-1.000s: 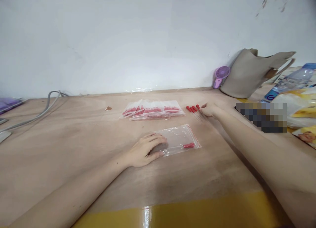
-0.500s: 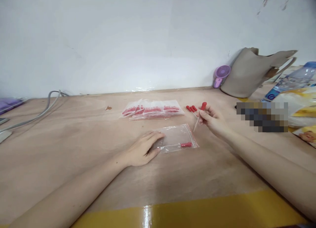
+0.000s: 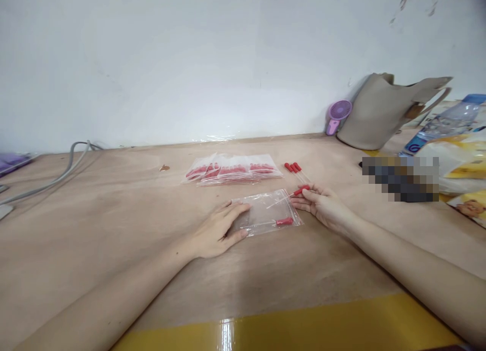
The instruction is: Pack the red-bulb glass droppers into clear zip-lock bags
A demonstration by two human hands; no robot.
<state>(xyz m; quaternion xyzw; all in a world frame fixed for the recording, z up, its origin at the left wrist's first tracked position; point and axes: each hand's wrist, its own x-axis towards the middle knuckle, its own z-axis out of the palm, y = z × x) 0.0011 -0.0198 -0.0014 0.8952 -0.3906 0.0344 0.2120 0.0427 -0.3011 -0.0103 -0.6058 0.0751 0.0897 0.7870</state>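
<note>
A clear zip bag (image 3: 261, 209) with a red-lined edge on its right lies flat on the table. Inside it is one dropper (image 3: 284, 222) with a red rubber bulb and thin clear stem. My left hand (image 3: 222, 229) rests on the bag's left end, fingers and thumb spread. At the bag's right edge, my right hand (image 3: 322, 204) pinches a second dropper (image 3: 301, 190) by its red bulb. This dropper's stem points left past the red-lined edge; its tip looks to be within the bag. Behind my right hand lie several loose droppers (image 3: 293, 167), bulbs toward the wall.
Filled bags (image 3: 235, 171) with red bulbs are stacked near the wall. Further right stand a purple handheld fan (image 3: 339, 113), a beige bag (image 3: 374, 113) and a water bottle (image 3: 444, 123). A grey cable (image 3: 68, 163) runs along the left. Yellow tape (image 3: 296, 325) lines the front edge.
My right hand has come down and slightly left, tilting the dropper from upright to nearly flat, its stem now across the bag's right edge. My left hand stays on the bag.
</note>
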